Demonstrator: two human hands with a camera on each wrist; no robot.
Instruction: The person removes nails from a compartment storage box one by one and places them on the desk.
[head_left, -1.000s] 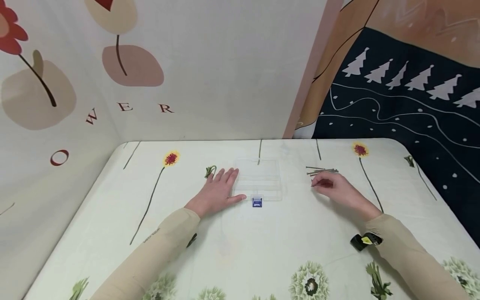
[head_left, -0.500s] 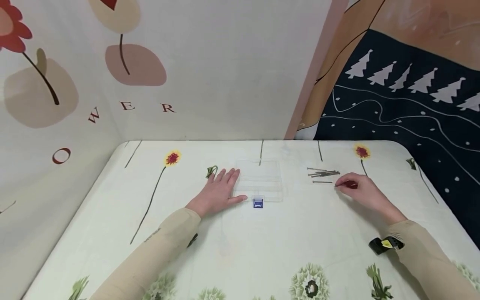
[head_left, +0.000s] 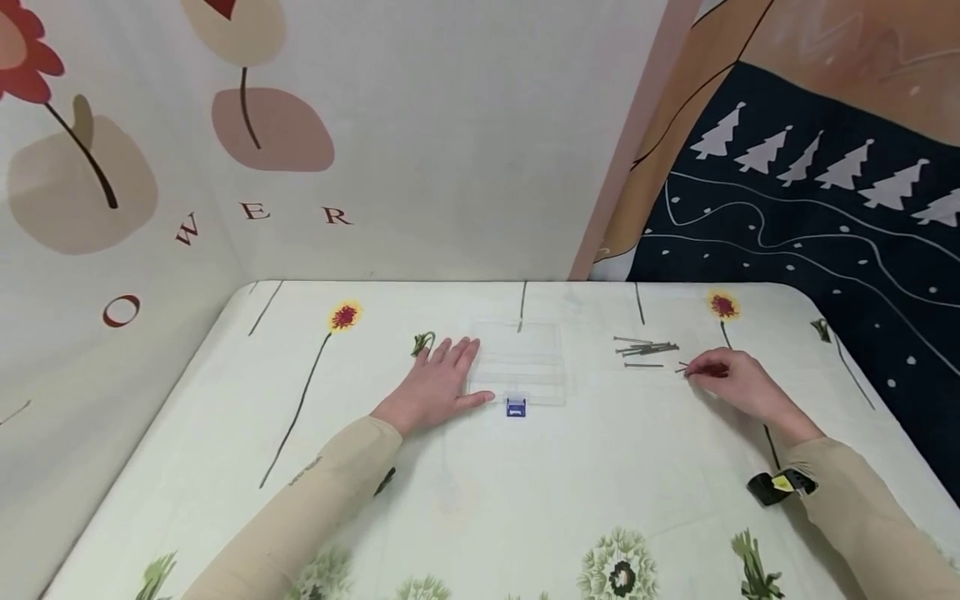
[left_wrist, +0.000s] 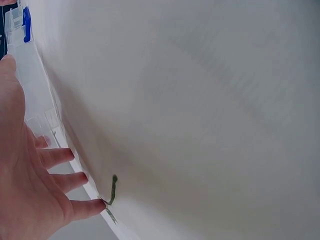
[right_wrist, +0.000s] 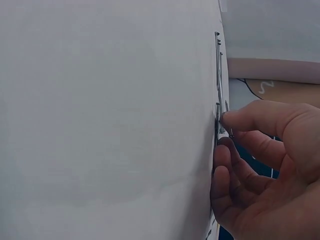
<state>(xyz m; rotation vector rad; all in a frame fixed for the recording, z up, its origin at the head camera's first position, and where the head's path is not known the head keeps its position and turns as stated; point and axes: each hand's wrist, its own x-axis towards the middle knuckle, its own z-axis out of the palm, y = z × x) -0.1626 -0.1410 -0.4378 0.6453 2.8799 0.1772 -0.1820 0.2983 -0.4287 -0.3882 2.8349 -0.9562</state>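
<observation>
My left hand (head_left: 435, 385) lies with fingers spread at the left side of a clear plastic box (head_left: 555, 367) with a blue latch (head_left: 516, 407). Its thumb and index finger are at the box's edge. In the left wrist view the same hand (left_wrist: 30, 165) has straight fingers. To the right of the box, my right hand (head_left: 731, 379) pinches thin metal nails, whose ends (head_left: 680, 369) poke out past the fingertips; how many is unclear. The right wrist view shows the thumb and fingers of that hand (right_wrist: 270, 165) bent together. Left of it lie several loose nails (head_left: 648, 347), with a single nail (head_left: 643, 365) apart in front.
A white flower-printed cloth (head_left: 525, 492) covers the table. Behind it hangs a pale printed curtain (head_left: 450, 167). A dark cloth with white trees (head_left: 787, 217) is at the back right.
My right hand has moved right, away from the nail pile, with nail ends showing at its fingertips. One single nail now shows in front of the pile. The left hand stays at the box.
</observation>
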